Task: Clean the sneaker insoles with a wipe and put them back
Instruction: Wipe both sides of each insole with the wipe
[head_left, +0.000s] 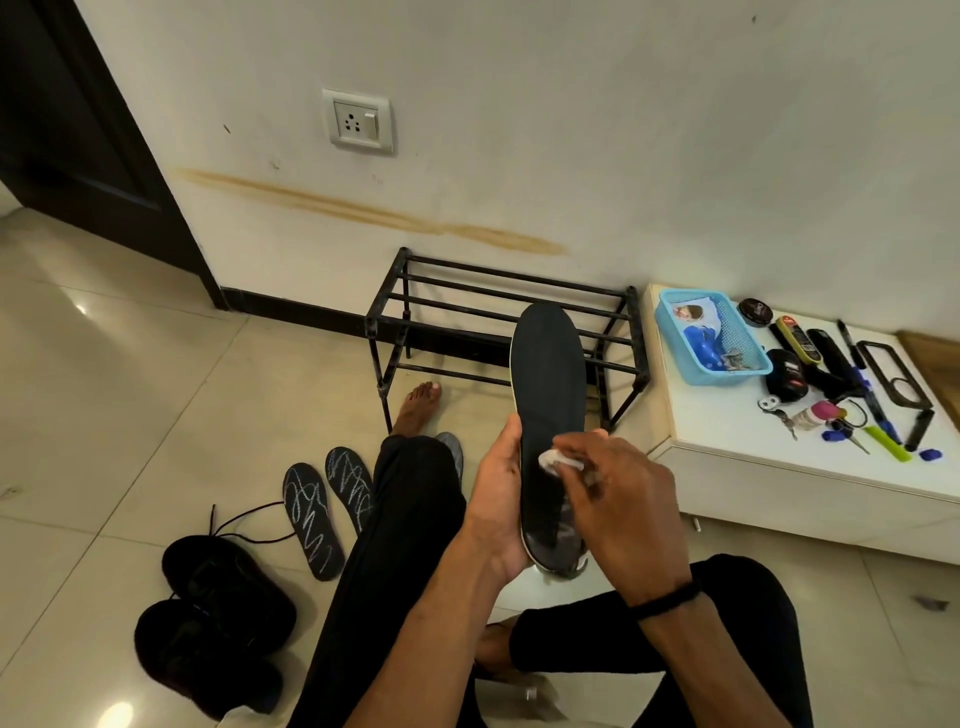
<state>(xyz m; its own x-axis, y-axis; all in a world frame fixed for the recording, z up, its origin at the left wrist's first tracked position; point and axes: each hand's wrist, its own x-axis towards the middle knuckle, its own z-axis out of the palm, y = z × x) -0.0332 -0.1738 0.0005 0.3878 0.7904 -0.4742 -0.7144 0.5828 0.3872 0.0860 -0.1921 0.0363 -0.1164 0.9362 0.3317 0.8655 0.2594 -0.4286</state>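
Note:
My left hand grips a long black insole by its lower left edge and holds it upright, toe end pointing away. My right hand pinches a small crumpled white wipe and presses it on the insole's middle. The heel end looks wet and shiny. Two more black insoles with white scribbles, one at the left and one beside my leg, lie on the floor. A pair of black sneakers with loose laces sits at the lower left.
A black metal shoe rack stands against the wall ahead. To the right, a low white cabinet carries a blue basket, polish tins, brushes, keys and pens. My legs and bare foot stretch across the tiled floor.

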